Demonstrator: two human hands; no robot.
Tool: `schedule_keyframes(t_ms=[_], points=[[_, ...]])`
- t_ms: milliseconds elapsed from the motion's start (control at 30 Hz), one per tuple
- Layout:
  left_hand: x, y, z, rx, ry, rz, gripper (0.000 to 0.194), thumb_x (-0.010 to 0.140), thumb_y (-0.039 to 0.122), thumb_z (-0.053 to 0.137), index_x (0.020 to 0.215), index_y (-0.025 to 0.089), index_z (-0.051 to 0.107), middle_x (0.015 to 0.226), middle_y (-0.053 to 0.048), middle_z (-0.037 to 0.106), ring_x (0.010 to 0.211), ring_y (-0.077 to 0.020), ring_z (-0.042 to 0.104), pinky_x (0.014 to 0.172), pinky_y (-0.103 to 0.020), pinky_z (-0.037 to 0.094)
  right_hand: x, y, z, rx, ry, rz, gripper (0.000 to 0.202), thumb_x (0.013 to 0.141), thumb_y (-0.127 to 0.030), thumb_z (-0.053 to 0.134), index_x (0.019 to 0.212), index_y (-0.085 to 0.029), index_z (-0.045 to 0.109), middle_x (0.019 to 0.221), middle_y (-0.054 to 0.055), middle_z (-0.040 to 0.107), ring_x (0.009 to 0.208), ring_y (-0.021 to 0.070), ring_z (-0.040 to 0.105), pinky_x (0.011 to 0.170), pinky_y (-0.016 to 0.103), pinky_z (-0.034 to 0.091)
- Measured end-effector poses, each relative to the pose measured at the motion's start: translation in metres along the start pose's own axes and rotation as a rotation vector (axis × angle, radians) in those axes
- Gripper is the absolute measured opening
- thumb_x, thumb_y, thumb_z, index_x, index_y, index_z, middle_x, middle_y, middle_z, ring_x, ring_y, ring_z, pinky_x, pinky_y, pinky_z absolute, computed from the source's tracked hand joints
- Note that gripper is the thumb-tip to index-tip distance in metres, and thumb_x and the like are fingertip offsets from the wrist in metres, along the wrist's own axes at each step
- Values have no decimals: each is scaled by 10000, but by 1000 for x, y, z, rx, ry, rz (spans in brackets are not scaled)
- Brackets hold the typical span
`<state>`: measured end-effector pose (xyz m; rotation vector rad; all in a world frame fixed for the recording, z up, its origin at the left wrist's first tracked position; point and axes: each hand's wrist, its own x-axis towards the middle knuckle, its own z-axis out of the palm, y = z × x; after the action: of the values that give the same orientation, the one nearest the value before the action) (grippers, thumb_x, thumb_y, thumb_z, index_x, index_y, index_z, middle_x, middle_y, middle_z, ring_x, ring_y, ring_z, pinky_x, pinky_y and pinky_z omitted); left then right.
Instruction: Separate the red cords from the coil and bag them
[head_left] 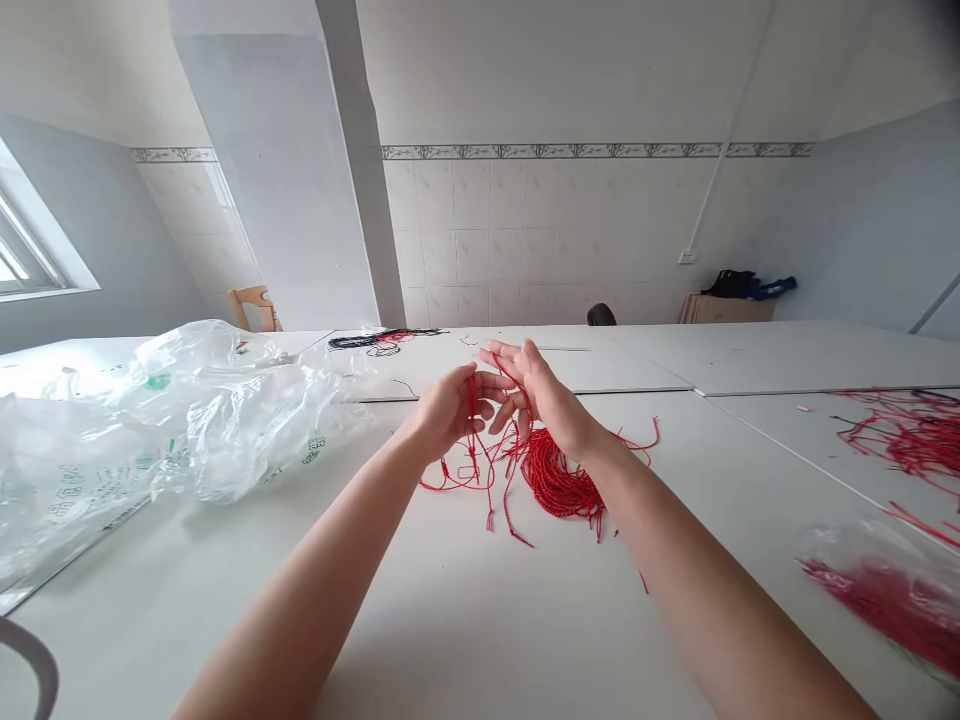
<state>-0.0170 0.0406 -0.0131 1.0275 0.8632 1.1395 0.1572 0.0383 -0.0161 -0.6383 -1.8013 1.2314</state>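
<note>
Over the middle of the table, my left hand is closed, with a thin red cord pinched between thumb and fingers; its strands hang below. My right hand faces it, almost touching, fingers partly stretched, with a loop of the red cord running over them. Beneath the hands, several loose red cords with knotted ends lie spread on the table. A thick coiled bundle of red cords rests below my right hand and wrist, which partly cover it.
Crumpled clear plastic bags with green print spread over the left side of the white table. Black and red cords lie farther back. On the right are more red cords and a plastic bag of red material.
</note>
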Motion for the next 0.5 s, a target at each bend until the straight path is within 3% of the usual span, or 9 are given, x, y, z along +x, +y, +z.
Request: schedule_keyframes(t_ms=[100, 233, 400, 500], points=[[0, -6, -1, 108, -19, 90, 439, 1054, 305, 424, 904, 107, 786, 964, -136, 710, 673, -156, 605, 597, -267, 511, 0, 2, -1, -16, -2, 31, 815, 1028, -772, 185, 1674, -300, 341, 1758, 125, 268, 753, 172, 734, 519, 307, 505], [-3, -8, -2, 245, 38, 176, 397, 1029, 325, 482, 894, 147, 810, 1086, -157, 732, 818, -209, 636, 704, -304, 512, -1, 3, -2, 17, -50, 31, 820, 1016, -791, 201, 1699, -341, 276, 1777, 96, 207, 829, 198, 762, 527, 302, 545], [-4, -14, 2, 390, -82, 252, 394, 1035, 384, 549, 792, 182, 785, 841, -126, 724, 775, -232, 618, 731, -345, 472, -6, 2, 1, 15, -74, 65, 812, 1009, -800, 244, 1715, -407, 168, 1785, 70, 172, 879, 201, 760, 607, 305, 618], [-2, -18, 5, 445, -64, 269, 418, 1025, 407, 595, 694, 186, 725, 718, -108, 670, 725, -228, 597, 727, -363, 458, -8, 0, 3, 17, -70, 76, 804, 1009, -796, 278, 1713, -429, 156, 1785, 62, 178, 890, 201, 760, 635, 314, 643]])
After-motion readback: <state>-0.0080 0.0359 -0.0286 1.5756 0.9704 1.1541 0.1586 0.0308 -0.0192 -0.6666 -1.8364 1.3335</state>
